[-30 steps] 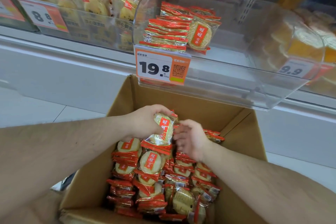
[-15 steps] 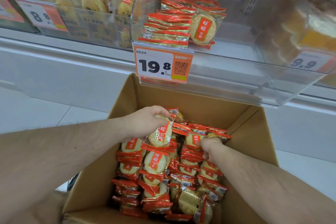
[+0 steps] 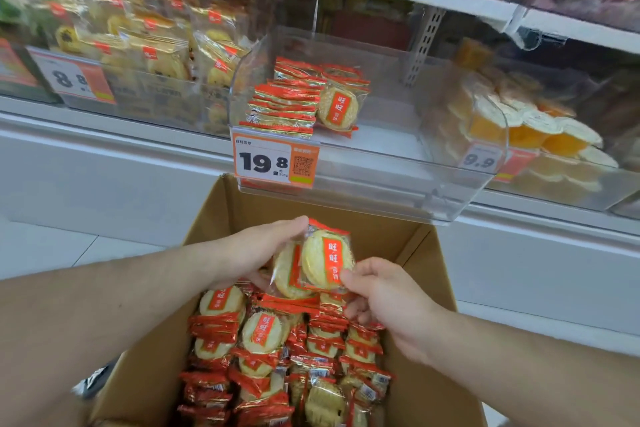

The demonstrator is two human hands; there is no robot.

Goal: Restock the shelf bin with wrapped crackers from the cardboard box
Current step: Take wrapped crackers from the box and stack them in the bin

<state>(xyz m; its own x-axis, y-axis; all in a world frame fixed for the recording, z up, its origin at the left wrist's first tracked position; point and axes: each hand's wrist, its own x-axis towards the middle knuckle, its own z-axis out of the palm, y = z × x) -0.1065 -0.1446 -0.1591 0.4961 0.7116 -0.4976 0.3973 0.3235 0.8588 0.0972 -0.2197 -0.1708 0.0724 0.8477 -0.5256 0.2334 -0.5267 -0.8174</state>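
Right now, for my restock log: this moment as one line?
phase: lifting | hands: left and right hold wrapped crackers | above: cardboard box | target: shelf bin, part-filled

Cardboard box of crackers below shelf bin.

My feed is bright and evenly lit, shadows soft. Packets on the shelf at ten o'clock smear with blur, and wide-angle bending curves the edges; centre stays sharp.
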